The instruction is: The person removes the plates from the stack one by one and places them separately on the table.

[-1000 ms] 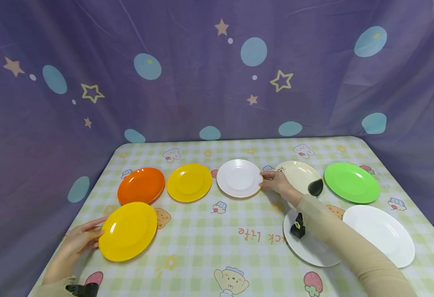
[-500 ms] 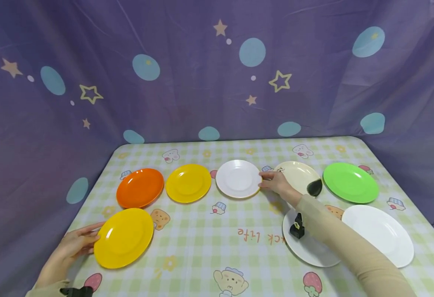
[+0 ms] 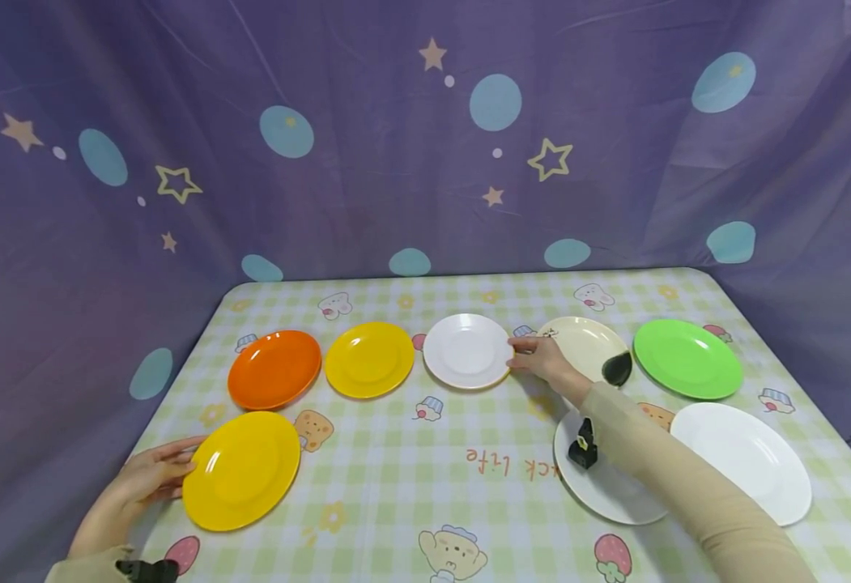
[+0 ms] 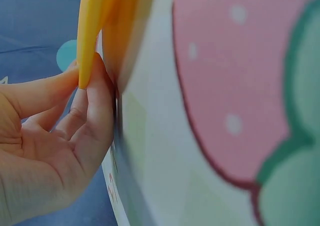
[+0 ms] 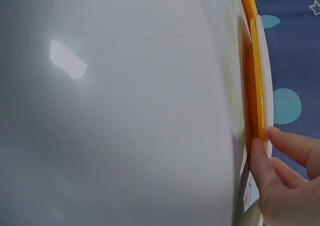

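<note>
At the left front, my left hand (image 3: 141, 482) pinches the left rim of a yellow plate (image 3: 243, 471). In the left wrist view the thumb lies on one side of that plate's edge (image 4: 88, 36) and fingers on the other, close over the cloth. My right hand (image 3: 547, 363) reaches to the back middle and pinches the right rim of a small white plate (image 3: 467, 351). A yellow plate (image 5: 256, 76) sits directly beneath this white one in the right wrist view, and the thumb and fingers span both rims.
An orange plate (image 3: 274, 370) and another yellow plate (image 3: 370, 360) lie at the back left. Rightward are a cream plate (image 3: 585, 344) with a dark leaf print, a green plate (image 3: 687, 359) and two white plates, one (image 3: 600, 486) under the right forearm, another (image 3: 742, 461) beside it.
My left hand has brought its yellow plate toward me and slightly left, lower and just below the orange plate. My right hand stays at the white plate's rim.
</note>
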